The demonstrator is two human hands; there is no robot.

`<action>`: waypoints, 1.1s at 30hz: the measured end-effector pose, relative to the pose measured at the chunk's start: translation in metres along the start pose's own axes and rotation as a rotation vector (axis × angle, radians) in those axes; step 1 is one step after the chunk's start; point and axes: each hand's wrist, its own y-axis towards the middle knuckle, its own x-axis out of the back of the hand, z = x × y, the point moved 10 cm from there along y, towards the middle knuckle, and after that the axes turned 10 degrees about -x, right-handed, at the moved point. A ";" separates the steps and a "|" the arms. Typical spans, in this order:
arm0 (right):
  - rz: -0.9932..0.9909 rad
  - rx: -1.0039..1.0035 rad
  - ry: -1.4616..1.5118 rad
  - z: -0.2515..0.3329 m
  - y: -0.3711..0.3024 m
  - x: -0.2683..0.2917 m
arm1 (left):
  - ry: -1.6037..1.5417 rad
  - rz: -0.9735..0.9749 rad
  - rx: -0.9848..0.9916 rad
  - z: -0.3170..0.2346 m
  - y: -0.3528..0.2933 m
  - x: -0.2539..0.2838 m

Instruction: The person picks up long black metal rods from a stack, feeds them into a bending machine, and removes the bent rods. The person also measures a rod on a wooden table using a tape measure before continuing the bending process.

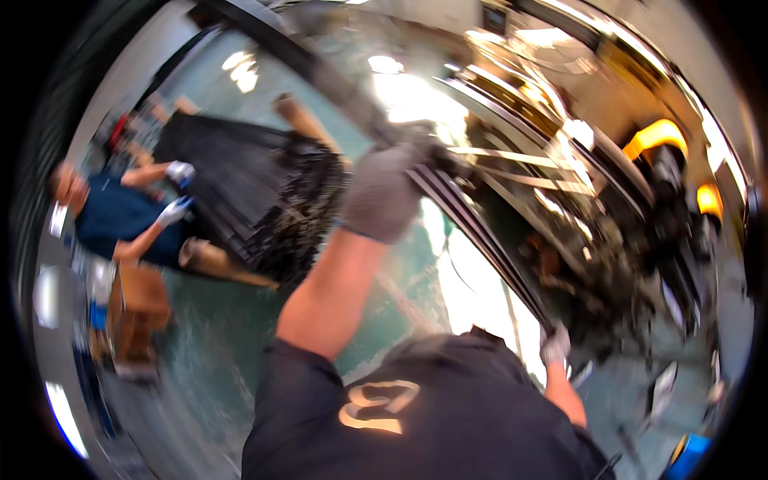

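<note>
Long, dark, thin strips (pixel 488 240) run slantwise from the upper left of the head view down to the lower right. My left hand (pixel 382 192), in a grey glove, is raised and closed around them near the middle of the view. Farther down, my gloved right hand (pixel 554 344) grips the strips close to their lower end. Motion blur smears my left fingers and the strips, so their exact number and material are unclear.
At left lies a large stack of black strips (pixel 240 184) with brown rolls or tubes by it. A co-worker in a dark shirt (pixel 128 212) stands beside it, wearing gloves. Cardboard boxes (pixel 138 308) stand below. Blurred machinery (pixel 592 224) with yellow parts fills the right.
</note>
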 end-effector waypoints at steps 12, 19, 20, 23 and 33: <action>0.102 -0.343 -0.116 -0.065 0.050 -0.039 | -0.340 0.223 0.135 0.039 0.014 -0.129; -0.110 -1.260 1.319 -0.114 0.000 -0.123 | -0.198 0.203 0.130 0.061 0.019 -0.147; 0.000 -1.352 1.670 -0.074 -0.003 -0.110 | -0.154 0.223 0.120 0.061 0.022 -0.146; 0.025 -1.282 2.399 -0.008 0.019 -0.111 | -0.153 0.251 0.124 0.070 0.036 -0.150; -0.336 -1.239 2.458 0.029 0.096 -0.118 | -0.261 0.287 0.242 0.145 0.168 -0.073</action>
